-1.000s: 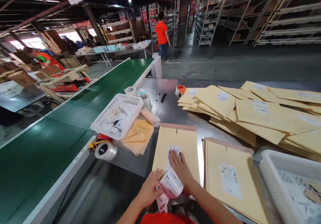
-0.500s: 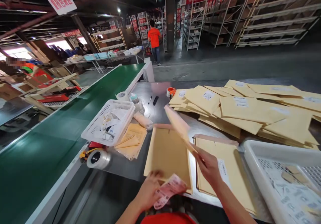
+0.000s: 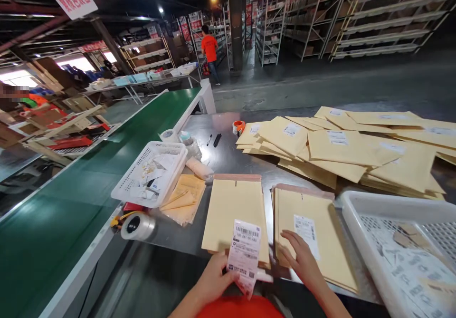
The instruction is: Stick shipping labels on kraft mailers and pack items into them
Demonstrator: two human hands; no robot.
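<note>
Left hand (image 3: 217,274) grips label (image 3: 245,246) over near edge of left stack (image 3: 233,201); right hand (image 3: 302,257), fingers apart, is past the narrow gap on its right.

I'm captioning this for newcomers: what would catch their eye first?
First, probably the long green conveyor belt, slanting along the left side. Next, the sprawling pile of tan envelopes on the dark metal table, at right. Up close, the left hand holds a white printed label strip over the near edge of a tan envelope stack.
</note>
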